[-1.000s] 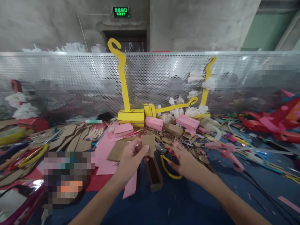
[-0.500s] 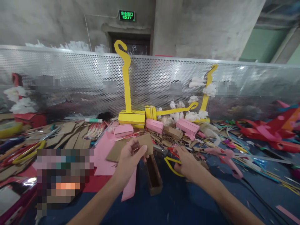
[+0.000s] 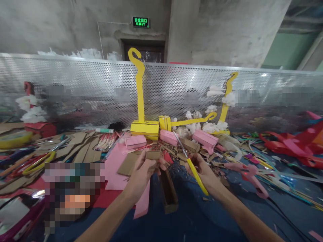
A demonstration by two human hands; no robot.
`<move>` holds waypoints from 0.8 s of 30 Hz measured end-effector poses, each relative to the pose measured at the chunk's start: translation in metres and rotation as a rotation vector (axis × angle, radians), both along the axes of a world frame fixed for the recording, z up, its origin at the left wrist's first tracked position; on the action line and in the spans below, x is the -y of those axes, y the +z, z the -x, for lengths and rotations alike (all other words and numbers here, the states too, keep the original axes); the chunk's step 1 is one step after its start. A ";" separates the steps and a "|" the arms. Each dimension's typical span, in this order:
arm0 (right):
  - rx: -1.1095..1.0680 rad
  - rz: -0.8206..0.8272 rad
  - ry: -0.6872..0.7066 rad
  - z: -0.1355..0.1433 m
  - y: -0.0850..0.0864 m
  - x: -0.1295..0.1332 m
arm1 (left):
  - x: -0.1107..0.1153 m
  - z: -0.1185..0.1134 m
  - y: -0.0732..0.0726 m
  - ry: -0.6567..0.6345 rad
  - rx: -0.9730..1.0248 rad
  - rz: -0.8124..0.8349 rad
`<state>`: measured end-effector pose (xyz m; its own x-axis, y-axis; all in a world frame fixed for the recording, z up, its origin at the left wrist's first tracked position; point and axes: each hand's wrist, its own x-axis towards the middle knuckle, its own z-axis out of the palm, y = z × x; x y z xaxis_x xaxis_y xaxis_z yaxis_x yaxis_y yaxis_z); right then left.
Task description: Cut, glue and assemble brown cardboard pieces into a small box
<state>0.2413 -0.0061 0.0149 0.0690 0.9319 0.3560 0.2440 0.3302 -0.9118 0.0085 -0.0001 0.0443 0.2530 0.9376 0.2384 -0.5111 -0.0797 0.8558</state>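
Observation:
My left hand pinches a small piece of brown cardboard above the blue table. In my right hand are scissors with yellow handles, their blades pointing up and to the left, away from the cardboard. An open, narrow cardboard box lies below and between my hands. A larger cardboard sheet rests on pink paper left of my left hand.
Yellow paper boxes with hooked strips stand at the back by a perforated metal panel. Pink boxes lie before them. A pink glue gun with a black cord lies right, and cardboard strips left.
The scissors have swung upright beside my right hand, their blades now away from the cardboard. My left hand has turned the cardboard flatter. The whole view has shifted slightly.

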 end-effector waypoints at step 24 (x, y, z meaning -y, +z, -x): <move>0.477 -0.075 -0.111 -0.002 0.016 0.024 | -0.004 0.003 0.010 0.034 0.065 0.070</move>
